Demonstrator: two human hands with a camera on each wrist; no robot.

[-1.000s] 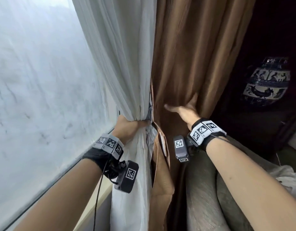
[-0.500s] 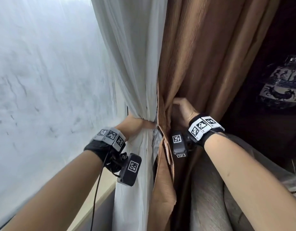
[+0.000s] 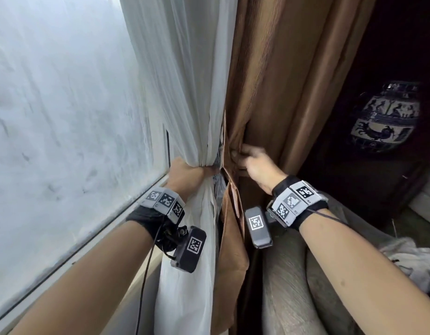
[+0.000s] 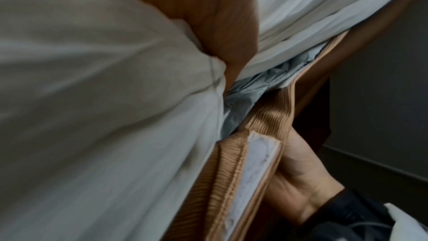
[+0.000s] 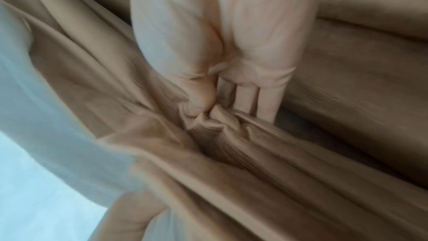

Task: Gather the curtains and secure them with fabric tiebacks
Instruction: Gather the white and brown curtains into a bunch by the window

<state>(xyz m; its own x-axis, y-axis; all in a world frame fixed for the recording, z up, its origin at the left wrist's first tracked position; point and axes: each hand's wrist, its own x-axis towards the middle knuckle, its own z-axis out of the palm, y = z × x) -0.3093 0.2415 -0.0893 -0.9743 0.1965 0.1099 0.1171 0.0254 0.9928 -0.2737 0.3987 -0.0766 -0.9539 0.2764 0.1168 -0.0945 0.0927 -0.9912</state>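
Observation:
A white sheer curtain (image 3: 185,81) hangs by the window, bunched tight where my left hand (image 3: 187,174) grips it. In the left wrist view that hand (image 4: 222,30) wraps round the white curtain (image 4: 92,98). To its right hangs a brown ribbed curtain (image 3: 277,81). My right hand (image 3: 251,160) pinches a fold of it near its inner edge; the right wrist view shows thumb and fingers (image 5: 245,96) clamped on brown folds (image 5: 208,129). A brown fabric strip with a white fastening patch (image 4: 250,180), the tieback, hangs between the curtains (image 3: 234,199).
The frosted window pane (image 3: 64,117) and its sill (image 3: 107,238) fill the left. A grey upholstered armrest (image 3: 289,286) sits under my right forearm. A blue-and-white vase (image 3: 385,117) stands in the dark corner at right, with crumpled white cloth (image 3: 417,257) below it.
My right hand went from lying flat on the brown curtain to gripping a fold and drawing it left toward the white bunch. My left hand kept its grip.

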